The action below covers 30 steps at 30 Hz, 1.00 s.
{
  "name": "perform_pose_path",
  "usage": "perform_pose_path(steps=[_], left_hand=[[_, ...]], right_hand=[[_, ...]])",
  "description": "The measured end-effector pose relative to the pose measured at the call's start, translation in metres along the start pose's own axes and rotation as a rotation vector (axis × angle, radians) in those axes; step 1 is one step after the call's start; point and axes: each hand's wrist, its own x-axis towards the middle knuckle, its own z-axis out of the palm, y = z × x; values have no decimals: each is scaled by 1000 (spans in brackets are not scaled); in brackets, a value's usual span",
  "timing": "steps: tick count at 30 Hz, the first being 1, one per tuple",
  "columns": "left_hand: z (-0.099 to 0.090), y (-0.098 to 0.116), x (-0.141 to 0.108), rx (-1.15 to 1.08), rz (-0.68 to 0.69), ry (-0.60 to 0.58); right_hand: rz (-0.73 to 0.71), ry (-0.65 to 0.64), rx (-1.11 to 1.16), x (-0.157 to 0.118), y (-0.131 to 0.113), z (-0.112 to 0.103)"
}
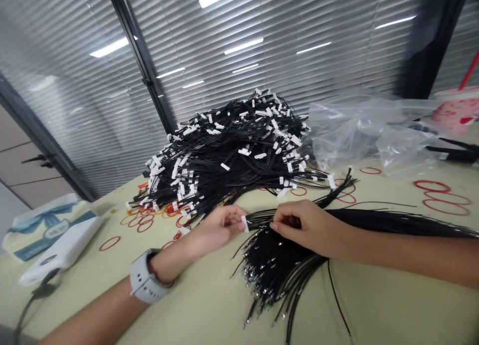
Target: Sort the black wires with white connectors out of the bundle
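My left hand (228, 225), with a grey watch on its wrist, pinches a small white connector (245, 224) at the end of some thin black wires. Just to the right, my right hand (299, 225) is closed with thumb and forefinger together near those wires (258, 218); whether it grips them is hard to make out. Beneath it lies a thick bundle of loose black wires (277, 255) with bare shiny metal tips fanned toward me. The bundle runs off to the right under my forearm. Behind both hands rises a big heap of black cables with white connectors (239, 145).
Red rubber bands (445, 198) lie scattered on the pale green table (374, 305). Clear plastic bags (352, 135) and a pink cup (454, 108) stand back right. A tissue pack (48, 223) and a white device with a cable (62, 253) are at left. Blinds-covered glass stands behind.
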Motion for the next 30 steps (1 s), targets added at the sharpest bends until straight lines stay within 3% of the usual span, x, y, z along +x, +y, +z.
perform_pose_path(steps=[16,21,30], left_hand=[[4,13,-6,47,8,-47],[4,13,-6,86,67,-86],[4,10,-10,234,144,-83]], right_hand=[[12,-10,11,-1,2,0],[-6,-5,1,-1,1,0],[-165,46,-157,-2,-1,1]])
